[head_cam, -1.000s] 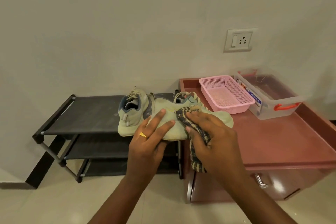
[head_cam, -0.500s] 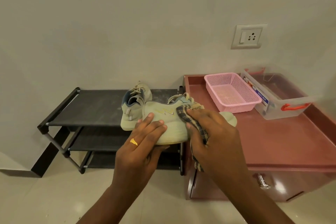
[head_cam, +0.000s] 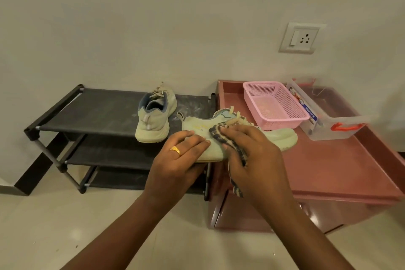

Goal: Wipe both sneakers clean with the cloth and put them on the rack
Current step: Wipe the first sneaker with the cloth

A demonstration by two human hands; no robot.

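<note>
Pale green and worn, the held sneaker (head_cam: pixel 281 140) is off the right end of the rack (head_cam: pixel 98 112), lying on its side with the heel toward the rack and the toe pointing away from it. The left hand (head_cam: pixel 175 164) holds it at the heel half: fingers laid over the upper, nearly straight, a gold ring (head_cam: pixel 175 150) on one of them. The thumb is hidden beneath, so how it grips there cannot be told. The right hand (head_cam: pixel 256 160) is bunched round the striped cloth (head_cam: pixel 219 132) and presses it against the middle of the shoe, near the laces; a loose tail of the cloth hangs below the palm.

On the rack's top shelf, toward its right end, stands the other sneaker (head_cam: pixel 153 118) — upright on its sole, heel toward the camera, laces slack. It is apart from the held one.

Just right of the rack, touching or nearly touching its frame, is a reddish cabinet (head_cam: pixel 328 171) with a raised lip. On its top, farther from the rack, sit a pink basket (head_cam: pixel 274 105) and — beyond that — a clear box (head_cam: pixel 328 120) with orange handles. A wall socket (head_cam: pixel 301 38) is higher up, right of the rack.
</note>
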